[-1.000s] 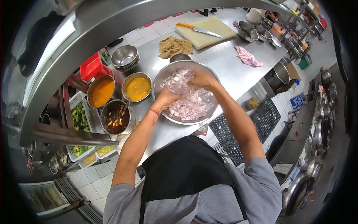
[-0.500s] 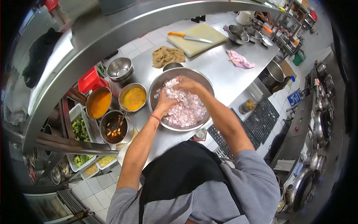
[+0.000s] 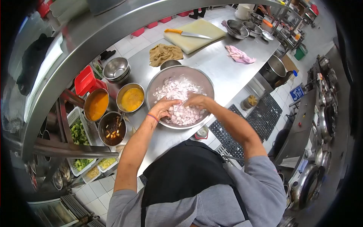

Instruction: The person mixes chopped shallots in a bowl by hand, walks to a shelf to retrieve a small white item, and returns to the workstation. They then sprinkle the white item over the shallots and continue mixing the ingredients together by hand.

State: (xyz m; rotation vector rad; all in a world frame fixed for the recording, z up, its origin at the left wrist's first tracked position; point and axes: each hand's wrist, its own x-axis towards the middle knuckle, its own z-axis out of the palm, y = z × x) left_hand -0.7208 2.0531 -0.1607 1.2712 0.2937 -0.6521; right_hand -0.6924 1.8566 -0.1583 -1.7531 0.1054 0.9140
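The pale pink pieces (image 3: 177, 87) lie heaped in my big bowl (image 3: 203, 80) on the counter (image 3: 215, 72). My left hand (image 3: 162, 108) is in them at eight o'clock, fingers bent; my right (image 3: 196, 101), partly buried, near four. I can't tell whether either is clamped on any. Around the bowl: yellow liquid (image 3: 132, 99) at nine, a dark sauce (image 3: 112, 128) at eight, a brown cloth (image 3: 166, 54) between eleven and twelve, the knife (image 3: 196, 36) on its board (image 3: 196, 46) at twelve, a pink cloth (image 3: 239, 55) at two.
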